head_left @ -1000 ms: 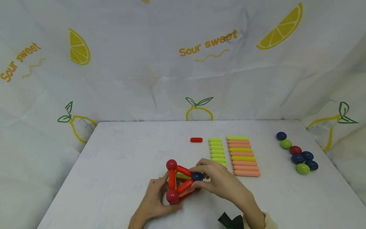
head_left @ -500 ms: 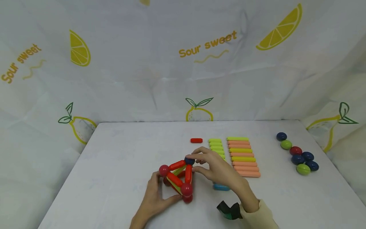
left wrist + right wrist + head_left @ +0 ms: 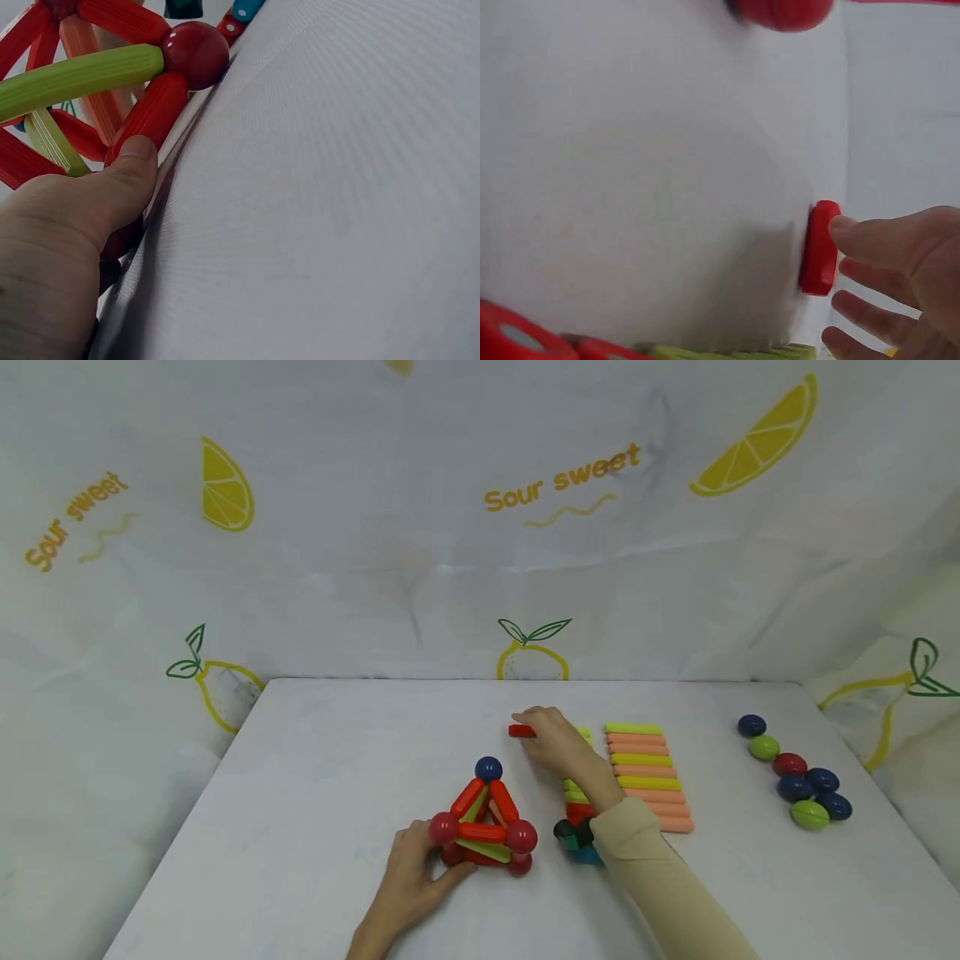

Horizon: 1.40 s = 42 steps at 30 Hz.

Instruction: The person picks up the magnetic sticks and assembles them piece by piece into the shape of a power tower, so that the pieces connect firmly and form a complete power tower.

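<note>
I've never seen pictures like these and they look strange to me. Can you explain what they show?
There's no robot here, just a person's bare left hand and right hand. The wide picture comes from a camera on the head; the two close ones come from a camera on each wrist. On the white table lie coloured rods and shiny balls. The left hand holds a shape built from rods and balls. The right hand's fingers are loosely open at a short red rod.

The right grip (image 3: pixel 934 274) has its thumb tip against or just over a red rod (image 3: pixel 820 255) lying on the desk (image 3: pixel 645 172). Toward its thumb side, well apart, shows a cropped red ball (image 3: pixel 786 10); toward its little-finger side, lime rods (image 3: pixel 682 353).
</note>
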{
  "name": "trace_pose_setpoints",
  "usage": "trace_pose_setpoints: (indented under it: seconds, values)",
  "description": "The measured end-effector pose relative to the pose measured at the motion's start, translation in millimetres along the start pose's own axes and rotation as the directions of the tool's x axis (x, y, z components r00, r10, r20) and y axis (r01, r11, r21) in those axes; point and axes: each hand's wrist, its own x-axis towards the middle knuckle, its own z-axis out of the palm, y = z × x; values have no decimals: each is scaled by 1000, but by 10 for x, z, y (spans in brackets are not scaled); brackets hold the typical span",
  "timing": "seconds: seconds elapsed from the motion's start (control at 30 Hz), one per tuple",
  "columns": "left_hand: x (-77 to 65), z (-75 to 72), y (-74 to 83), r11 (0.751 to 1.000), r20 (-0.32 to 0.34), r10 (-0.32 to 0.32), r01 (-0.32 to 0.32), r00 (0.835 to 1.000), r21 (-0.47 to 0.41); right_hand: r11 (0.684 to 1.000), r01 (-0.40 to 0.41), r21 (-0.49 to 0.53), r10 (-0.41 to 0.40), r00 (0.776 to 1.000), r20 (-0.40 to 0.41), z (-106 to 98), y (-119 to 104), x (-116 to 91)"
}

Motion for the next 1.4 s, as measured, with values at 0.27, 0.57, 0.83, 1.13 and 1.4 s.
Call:
trace_pose_setpoints:
  seconds: [0.27,0.57,0.83,1.13,1.4]
  values:
    - [16,-10,10,1000,29,-28,29,999,-4,999,-49,-4,49,999,-24,142,53,42]
    - [27,-28,12,999,33,-48,48,998,6,893,140,429,-59,979,-197,-179,-178,-259]
    - [27,-18,-3,999,21,-39,39,999,4,766,308,564,-198,948,-249,-287,-497,-526]
    - [31,-22,4,1000,3,0,0,1000,14,803,306,512,-232,951,-205,-177,-550,-590]
    - [29,-18,-6,1000,2,-3,3,1000,7,827,275,491,-213,960,-180,-177,-523,-614]
